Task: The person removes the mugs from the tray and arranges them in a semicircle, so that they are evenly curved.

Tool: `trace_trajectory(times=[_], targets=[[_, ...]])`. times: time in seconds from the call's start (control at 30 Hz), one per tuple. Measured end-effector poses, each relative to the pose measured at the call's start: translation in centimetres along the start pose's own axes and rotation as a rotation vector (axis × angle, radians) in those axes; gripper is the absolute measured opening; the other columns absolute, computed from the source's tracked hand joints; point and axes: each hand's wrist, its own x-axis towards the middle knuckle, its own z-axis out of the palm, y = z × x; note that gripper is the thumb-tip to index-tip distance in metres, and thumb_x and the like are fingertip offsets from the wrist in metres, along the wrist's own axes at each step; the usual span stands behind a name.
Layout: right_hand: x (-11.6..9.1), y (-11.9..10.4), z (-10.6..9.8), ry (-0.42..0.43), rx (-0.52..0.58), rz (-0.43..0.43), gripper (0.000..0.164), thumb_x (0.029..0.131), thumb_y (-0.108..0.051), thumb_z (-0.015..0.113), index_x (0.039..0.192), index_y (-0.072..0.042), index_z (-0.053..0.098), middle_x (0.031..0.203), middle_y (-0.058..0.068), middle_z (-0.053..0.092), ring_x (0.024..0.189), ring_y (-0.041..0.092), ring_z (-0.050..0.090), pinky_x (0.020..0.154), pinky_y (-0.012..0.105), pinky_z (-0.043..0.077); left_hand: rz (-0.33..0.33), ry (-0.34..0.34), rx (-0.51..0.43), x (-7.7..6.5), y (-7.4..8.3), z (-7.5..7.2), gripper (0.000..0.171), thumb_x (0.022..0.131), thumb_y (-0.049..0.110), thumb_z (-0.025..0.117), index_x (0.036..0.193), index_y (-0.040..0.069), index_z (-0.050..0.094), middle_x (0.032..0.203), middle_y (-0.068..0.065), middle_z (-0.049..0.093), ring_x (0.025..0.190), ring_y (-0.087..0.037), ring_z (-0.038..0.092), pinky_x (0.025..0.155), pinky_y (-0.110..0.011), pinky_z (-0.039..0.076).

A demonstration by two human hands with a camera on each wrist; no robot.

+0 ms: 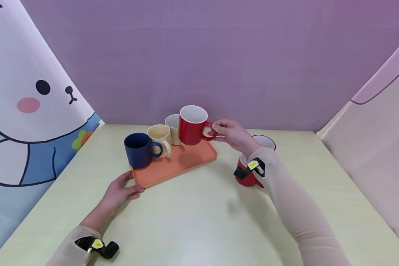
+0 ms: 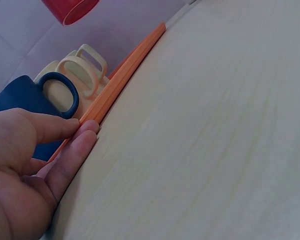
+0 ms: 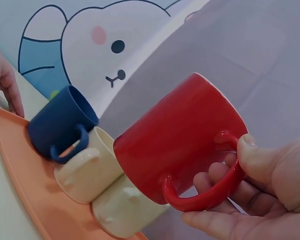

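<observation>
My right hand (image 1: 231, 133) grips the handle of a red mug (image 1: 191, 127) with a white inside, holding it upright above the right part of an orange tray (image 1: 173, 168). In the right wrist view, thumb and fingers close round that mug's handle. My left hand (image 1: 121, 190) pinches the tray's near left corner, thumb on top and fingers beneath the rim, as the left wrist view shows. On the tray stand a dark blue mug (image 1: 137, 151), a cream mug (image 1: 160, 137) and a white mug (image 1: 173, 127), which the lifted red mug partly hides.
Right of the tray, a second red mug (image 1: 244, 181) stands on the pale table (image 1: 193, 225), partly covered by my right forearm. Behind it is a white mug with a dark rim (image 1: 267, 142). A purple cloth (image 1: 219, 66) hangs along the table's back edge.
</observation>
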Motion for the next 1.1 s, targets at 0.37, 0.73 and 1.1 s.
trace_trajectory(times=[0.37, 0.73, 1.1], targets=[[-0.5, -0.5, -3.8, 0.115, 0.068, 0.022, 0.012, 0.104, -0.010, 0.050, 0.104, -0.006, 0.062, 0.093, 0.005, 0.066, 0.104, 0.029, 0.061, 0.101, 0.043, 0.050, 0.003, 0.000, -0.009, -0.1, 0.1, 0.0, 0.074, 0.097, -0.004, 0.057, 0.155, -0.008, 0.011, 0.154, -0.030, 0.024, 0.085, -0.005, 0.070, 0.077, -0.024, 0.059], [-1.1, -1.0, -7.5, 0.221, 0.128, 0.059, 0.006, 0.102, -0.011, 0.055, 0.102, -0.009, 0.061, 0.106, 0.004, 0.058, 0.099, 0.021, 0.060, 0.095, 0.033, 0.053, 0.002, -0.002, -0.008, 0.2, 0.1, -0.1, 0.075, 0.097, -0.003, 0.058, 0.155, -0.008, 0.012, 0.154, -0.029, 0.023, 0.085, -0.005, 0.070, 0.077, -0.024, 0.059], [-2.3, -0.6, -11.3, 0.260, 0.221, 0.001, 0.021, 0.101, -0.005, 0.055, 0.085, -0.012, 0.068, 0.085, 0.001, 0.067, 0.082, 0.015, 0.067, 0.075, 0.024, 0.059, -0.001, 0.005, 0.002, 0.2, 0.1, 0.1, 0.075, 0.097, -0.002, 0.059, 0.156, -0.007, 0.012, 0.154, -0.029, 0.024, 0.086, -0.006, 0.070, 0.077, -0.025, 0.059]])
